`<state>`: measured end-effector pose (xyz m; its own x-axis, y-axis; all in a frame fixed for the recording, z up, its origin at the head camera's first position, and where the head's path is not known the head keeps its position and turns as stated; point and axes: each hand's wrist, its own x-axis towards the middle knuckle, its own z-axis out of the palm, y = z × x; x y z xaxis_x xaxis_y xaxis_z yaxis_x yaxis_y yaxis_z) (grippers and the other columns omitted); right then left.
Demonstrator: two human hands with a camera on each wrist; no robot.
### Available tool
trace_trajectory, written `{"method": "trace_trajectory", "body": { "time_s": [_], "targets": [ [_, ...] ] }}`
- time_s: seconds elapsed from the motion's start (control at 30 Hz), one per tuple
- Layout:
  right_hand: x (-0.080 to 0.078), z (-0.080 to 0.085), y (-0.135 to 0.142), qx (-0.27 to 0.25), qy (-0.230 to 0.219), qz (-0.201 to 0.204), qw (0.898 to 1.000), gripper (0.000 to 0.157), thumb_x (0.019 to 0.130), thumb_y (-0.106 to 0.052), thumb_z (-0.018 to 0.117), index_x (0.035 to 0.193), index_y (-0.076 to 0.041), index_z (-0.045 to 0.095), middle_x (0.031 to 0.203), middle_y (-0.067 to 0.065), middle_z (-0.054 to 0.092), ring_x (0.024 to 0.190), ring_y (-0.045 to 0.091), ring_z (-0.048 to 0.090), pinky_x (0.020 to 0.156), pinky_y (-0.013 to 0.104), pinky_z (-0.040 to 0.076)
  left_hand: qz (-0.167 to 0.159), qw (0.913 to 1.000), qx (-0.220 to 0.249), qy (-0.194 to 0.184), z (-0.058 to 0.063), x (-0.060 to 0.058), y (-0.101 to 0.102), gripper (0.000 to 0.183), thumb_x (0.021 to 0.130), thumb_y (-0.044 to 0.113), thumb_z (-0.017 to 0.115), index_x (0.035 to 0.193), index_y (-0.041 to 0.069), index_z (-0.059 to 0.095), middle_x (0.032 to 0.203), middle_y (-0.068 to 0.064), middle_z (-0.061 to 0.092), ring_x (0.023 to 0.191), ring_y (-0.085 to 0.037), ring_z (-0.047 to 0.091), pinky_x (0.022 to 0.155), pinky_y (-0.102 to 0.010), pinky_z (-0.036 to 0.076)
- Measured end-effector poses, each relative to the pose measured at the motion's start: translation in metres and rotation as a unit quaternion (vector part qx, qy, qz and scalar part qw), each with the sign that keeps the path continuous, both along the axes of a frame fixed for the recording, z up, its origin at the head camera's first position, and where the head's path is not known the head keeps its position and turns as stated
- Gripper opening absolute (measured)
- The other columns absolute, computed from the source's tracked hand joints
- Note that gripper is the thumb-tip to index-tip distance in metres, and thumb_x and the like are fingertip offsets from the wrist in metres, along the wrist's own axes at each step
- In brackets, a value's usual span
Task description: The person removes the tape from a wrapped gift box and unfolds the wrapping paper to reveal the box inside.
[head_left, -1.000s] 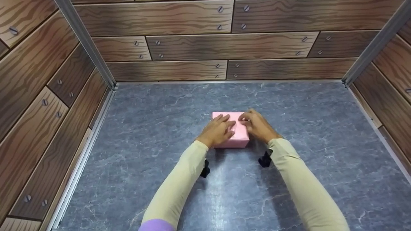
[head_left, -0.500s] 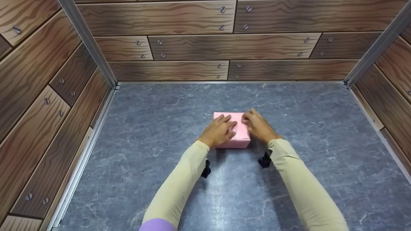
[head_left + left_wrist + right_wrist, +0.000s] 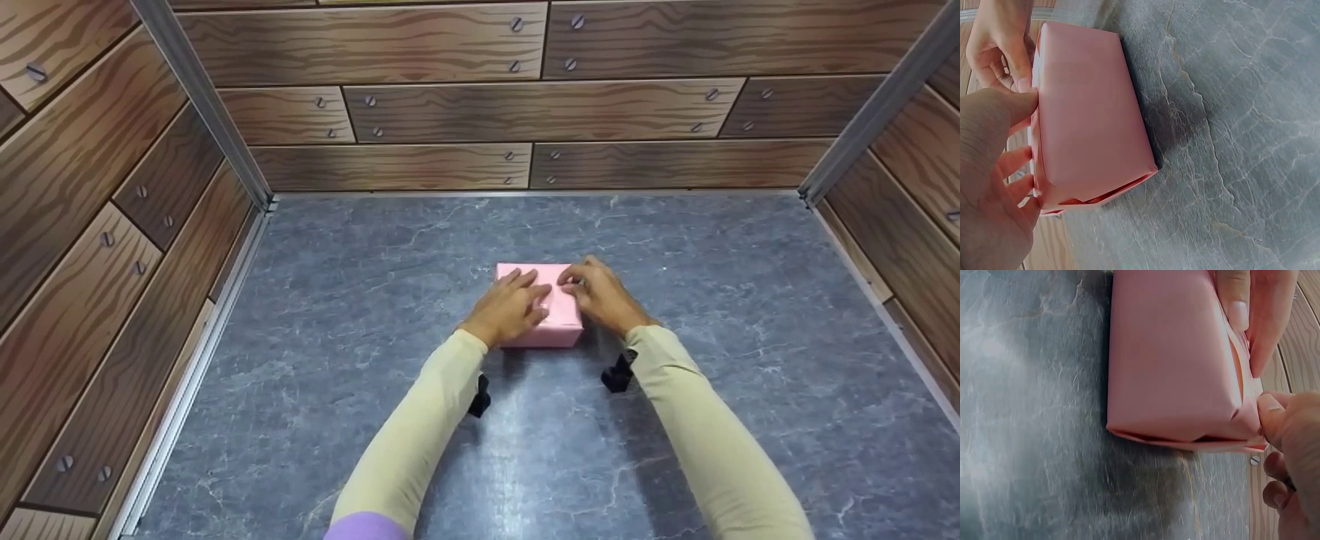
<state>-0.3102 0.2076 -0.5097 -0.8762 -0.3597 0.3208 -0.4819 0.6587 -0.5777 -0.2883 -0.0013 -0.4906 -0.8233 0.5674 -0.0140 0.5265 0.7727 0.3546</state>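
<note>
A small box in pink wrapping paper sits on the grey floor between both hands. My left hand lies across its top with fingers spread; in the left wrist view its thumb rests along the upper edge. On the top's right part, my right hand has its fingers bent, thumb and forefinger pinching at the paper. The right wrist view shows that thumb against a paper edge. Folded paper with dark gaps shows at the box's end. What lies under the left palm is hidden.
Dark grey marbled flooring surrounds the box. Wood-patterned walls with metal corner posts stand at the back and both sides. Black wrist mounts hang under the sleeves.
My right fingertips shifted slightly right across the top of the box half a second ago and are back to the left now. My left hand and the box stay in place.
</note>
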Motion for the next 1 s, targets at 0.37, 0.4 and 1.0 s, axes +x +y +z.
{"method": "trace_trajectory", "body": {
  "time_s": [0.37, 0.4, 1.0],
  "targets": [
    [-0.001, -0.002, -0.007, 0.042, 0.007, -0.003, 0.999, 0.006, 0.09, 0.007, 0.066, 0.091, 0.001, 0.066, 0.089, 0.012, 0.049, 0.083, 0.032, 0.053, 0.076, 0.047, 0.048, -0.002, 0.9998, 0.001, 0.02, -0.003, 0.0, 0.0, 0.046, 0.104, 0.031, 0.057, 0.146, 0.015, 0.055, 0.158, -0.014, 0.04, 0.147, -0.038, 0.033, 0.122, -0.045, 0.025],
    [-0.002, -0.003, -0.007, 0.044, 0.007, -0.003, 0.999, 0.005, 0.091, 0.007, 0.065, 0.092, 0.002, 0.065, 0.09, 0.013, 0.049, 0.084, 0.033, 0.053, 0.077, 0.047, 0.048, -0.003, 0.9998, 0.0, 0.02, -0.002, 0.0, 0.001, 0.046, 0.104, 0.031, 0.056, 0.147, 0.015, 0.055, 0.159, -0.014, 0.04, 0.147, -0.038, 0.032, 0.122, -0.045, 0.024],
    [0.001, 0.0, 0.005, -0.017, -0.006, 0.012, 1.0, 0.011, 0.089, 0.007, 0.068, 0.097, 0.001, 0.07, 0.093, 0.018, 0.058, 0.084, 0.032, 0.056, 0.077, 0.043, 0.049, -0.002, 1.0, -0.003, 0.006, -0.001, 0.001, 0.0, 0.047, 0.104, 0.033, 0.055, 0.148, 0.016, 0.053, 0.16, -0.013, 0.037, 0.149, -0.037, 0.029, 0.123, -0.045, 0.021]
  ]
}}
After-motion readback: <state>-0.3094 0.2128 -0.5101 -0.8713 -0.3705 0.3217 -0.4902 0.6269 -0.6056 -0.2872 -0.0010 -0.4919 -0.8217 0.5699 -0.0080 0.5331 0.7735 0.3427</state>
